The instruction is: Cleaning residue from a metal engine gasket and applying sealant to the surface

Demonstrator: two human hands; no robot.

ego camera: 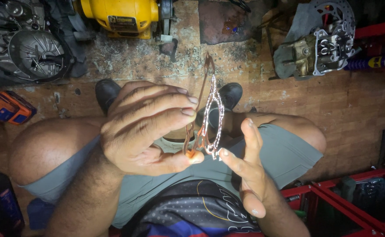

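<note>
My left hand [146,127] pinches the lower end of a thin copper-coloured gasket [206,109] between thumb and fingers, holding it edge-on and upright above my lap. Its cut-out outline glints silver along one side. My right hand [247,169] is open just right of the gasket, its index fingertip touching the gasket's lower edge. Below both hands I see my bent knees in grey shorts and my dark shoes on the worn floor.
A yellow machine [122,15] stands at the top left, beside a grey engine casing [23,41]. An orange tool [9,107] lies at the left. An engine cylinder head [322,48] and brake disc sit top right. A red metal frame [350,202] is bottom right.
</note>
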